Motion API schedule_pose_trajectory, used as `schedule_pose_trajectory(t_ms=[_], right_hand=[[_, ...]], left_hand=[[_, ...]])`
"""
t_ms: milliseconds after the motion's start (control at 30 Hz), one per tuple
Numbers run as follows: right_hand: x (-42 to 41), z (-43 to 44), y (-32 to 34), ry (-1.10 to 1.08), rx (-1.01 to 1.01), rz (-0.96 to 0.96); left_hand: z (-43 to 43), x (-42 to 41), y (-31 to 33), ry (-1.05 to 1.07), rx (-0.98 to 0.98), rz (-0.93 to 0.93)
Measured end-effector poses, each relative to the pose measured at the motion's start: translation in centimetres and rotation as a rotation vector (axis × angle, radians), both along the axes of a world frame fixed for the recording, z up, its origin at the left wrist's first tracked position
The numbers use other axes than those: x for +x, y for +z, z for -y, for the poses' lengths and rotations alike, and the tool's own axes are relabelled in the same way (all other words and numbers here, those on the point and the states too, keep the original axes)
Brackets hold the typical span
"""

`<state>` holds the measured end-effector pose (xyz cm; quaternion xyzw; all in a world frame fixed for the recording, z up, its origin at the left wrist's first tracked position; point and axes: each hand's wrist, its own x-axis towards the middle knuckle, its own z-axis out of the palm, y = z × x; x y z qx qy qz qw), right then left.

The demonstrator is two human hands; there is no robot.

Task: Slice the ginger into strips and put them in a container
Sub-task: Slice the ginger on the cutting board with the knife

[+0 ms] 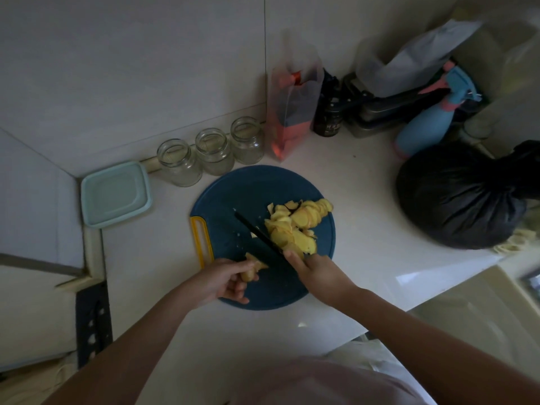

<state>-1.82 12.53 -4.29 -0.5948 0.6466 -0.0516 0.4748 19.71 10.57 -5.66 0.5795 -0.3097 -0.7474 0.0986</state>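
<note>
The knife (257, 233) gripped by the right hand (312, 271) could nick the left hand (223, 280), curled round a ginger stub (253, 268) at 7 o'clock on the cutting board (233, 200).

both forearms (146, 325) bare; pale pink top (321, 384) at the chest.

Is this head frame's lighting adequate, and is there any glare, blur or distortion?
Head view: dim and underexposed, yet the yellow ginger slices on the round dark-blue cutting board read clearly; the black knife blade nearly merges with the board; wide-angle distortion skews the wall-tile seams; glare on the white countertop at right.
</note>
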Motion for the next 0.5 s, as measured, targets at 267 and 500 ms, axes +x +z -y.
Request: schedule_pose_trajectory(t_ms=[267, 500], right_hand=[[0.4, -2.1, -0.2, 0.211, -0.16, -0.061], [-0.3, -3.2, -0.4, 0.292, -0.293, -0.141]], left_hand=[[0.0, -0.1, 0.0, -0.033, -0.004, 0.041], [0.0, -0.4, -0.3, 0.019, -0.006, 0.055]])
